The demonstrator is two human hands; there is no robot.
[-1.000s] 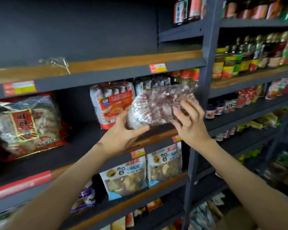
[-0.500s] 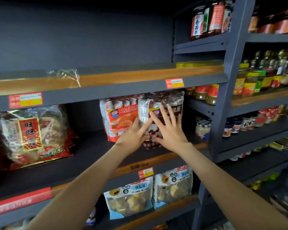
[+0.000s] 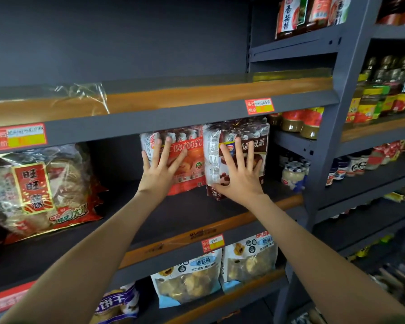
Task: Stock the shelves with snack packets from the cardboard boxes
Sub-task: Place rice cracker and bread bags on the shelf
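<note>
Head view shows the brown snack packet (image 3: pixel 234 130) upright on the middle shelf (image 3: pixel 185 220), touching the red snack packet (image 3: pixel 194 169) on its left. My right hand (image 3: pixel 240 178) lies flat on the brown one with its fingers straight and spread. My left hand (image 3: pixel 160 169) presses the red one likewise, and neither grips. An uneven push could tip or skew a packet, I judge, since both look tall and soft. The space behind them is hidden, and the cardboard boxes are out of frame.

Glossy plastic packets (image 3: pixel 243 146), matt grey metal shelf (image 3: pixel 173 118).
</note>
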